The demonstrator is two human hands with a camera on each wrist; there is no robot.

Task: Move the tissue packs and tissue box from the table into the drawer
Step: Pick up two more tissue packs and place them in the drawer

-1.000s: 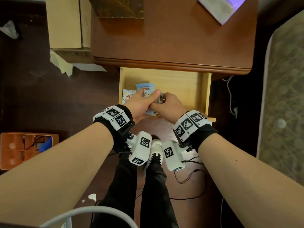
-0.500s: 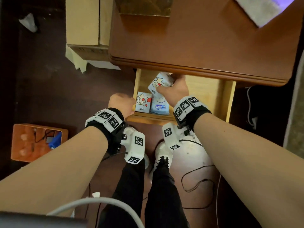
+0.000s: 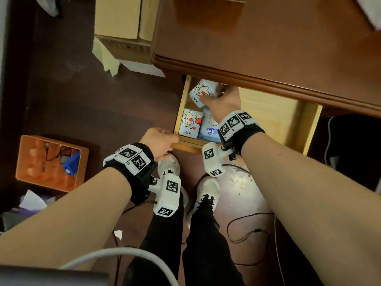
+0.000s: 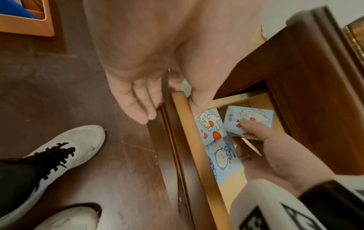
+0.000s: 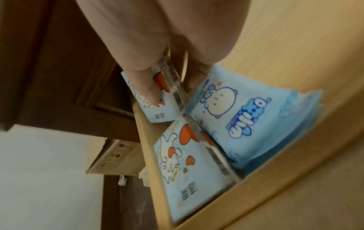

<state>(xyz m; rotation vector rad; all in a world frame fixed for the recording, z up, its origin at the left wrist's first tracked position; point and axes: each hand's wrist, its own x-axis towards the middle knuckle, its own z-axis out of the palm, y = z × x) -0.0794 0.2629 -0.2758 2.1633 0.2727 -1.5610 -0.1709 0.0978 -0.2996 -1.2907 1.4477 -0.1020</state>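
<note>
right hand (image 3: 223,100) pinches cat pack (image 3: 201,91) | left hand (image 3: 158,142) grips drawer (image 3: 186,143) front | writing unreadable

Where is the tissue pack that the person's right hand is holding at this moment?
In the head view, the held tissue pack is in the drawer's far left corner, pinched by the right hand, beyond the two packs lying at the front.

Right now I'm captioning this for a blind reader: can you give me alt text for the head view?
A person's right hand holds a tissue pack over the back left of an open wooden drawer, where two more packs lie at the front. Their left hand grips the drawer's front corner, under a brown table.
</note>
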